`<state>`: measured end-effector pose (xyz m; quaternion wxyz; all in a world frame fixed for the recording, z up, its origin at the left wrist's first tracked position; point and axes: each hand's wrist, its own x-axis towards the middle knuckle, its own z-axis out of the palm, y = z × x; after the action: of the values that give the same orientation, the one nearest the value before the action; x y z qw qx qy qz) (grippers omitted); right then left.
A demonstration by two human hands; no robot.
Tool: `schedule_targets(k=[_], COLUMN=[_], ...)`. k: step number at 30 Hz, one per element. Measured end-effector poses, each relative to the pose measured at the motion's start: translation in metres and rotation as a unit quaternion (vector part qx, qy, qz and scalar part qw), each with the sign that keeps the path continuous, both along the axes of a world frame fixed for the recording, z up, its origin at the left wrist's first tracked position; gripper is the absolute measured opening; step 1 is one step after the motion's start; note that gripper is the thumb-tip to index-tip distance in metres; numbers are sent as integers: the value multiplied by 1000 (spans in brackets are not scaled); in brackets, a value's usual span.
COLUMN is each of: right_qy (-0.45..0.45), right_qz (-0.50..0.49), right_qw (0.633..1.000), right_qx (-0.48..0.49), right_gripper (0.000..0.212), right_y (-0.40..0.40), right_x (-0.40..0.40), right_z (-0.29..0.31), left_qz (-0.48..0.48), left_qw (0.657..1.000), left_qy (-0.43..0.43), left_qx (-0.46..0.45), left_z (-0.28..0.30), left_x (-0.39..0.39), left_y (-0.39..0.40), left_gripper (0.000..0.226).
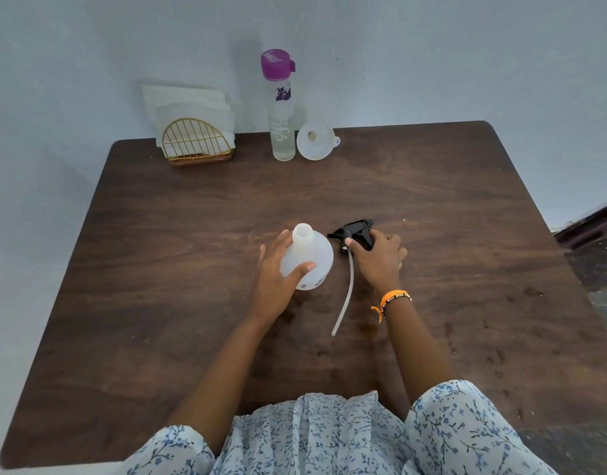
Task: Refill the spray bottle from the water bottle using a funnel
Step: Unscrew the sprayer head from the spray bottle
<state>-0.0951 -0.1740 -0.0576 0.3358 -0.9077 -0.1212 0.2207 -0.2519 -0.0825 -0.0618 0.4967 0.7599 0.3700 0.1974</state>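
Note:
A white spray bottle stands upright at the table's middle with its neck uncapped. My left hand wraps around its left side. The black spray head lies on the table just right of the bottle, its clear dip tube trailing toward me. My right hand rests on the spray head with fingers curled over it. A tall clear water bottle with a purple cap stands at the far edge. A white funnel lies beside it on the right.
A gold wire napkin holder with white napkins stands at the far left of the dark wooden table. A pale wall rises right behind the table. Dark floor shows past the right edge.

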Motion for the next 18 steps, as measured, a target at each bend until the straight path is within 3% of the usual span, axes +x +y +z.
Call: schedule_targets(k=[6,9,12,18], right_qy=[-39,-38,-52,-108], right_qz=[-5,6,46,108], right_qw=[999,998,993,974], right_qx=[11,55,97,167], right_gripper=[55,43,31,26], right_y=[6,17,38,99], right_x=[-1,2,9,40], right_z=[9,18,27,37], left_qz=[2,-18,-28,68], left_qw=[999,999,992,982], left_qy=[13,-15,-101,-150], left_qx=[-32,-27,-71,-96], left_z=[10,19,26,45], left_x=[0,-4,-9,14], left_y=[7,5,5,27], left_gripper=[69,55,51,28])
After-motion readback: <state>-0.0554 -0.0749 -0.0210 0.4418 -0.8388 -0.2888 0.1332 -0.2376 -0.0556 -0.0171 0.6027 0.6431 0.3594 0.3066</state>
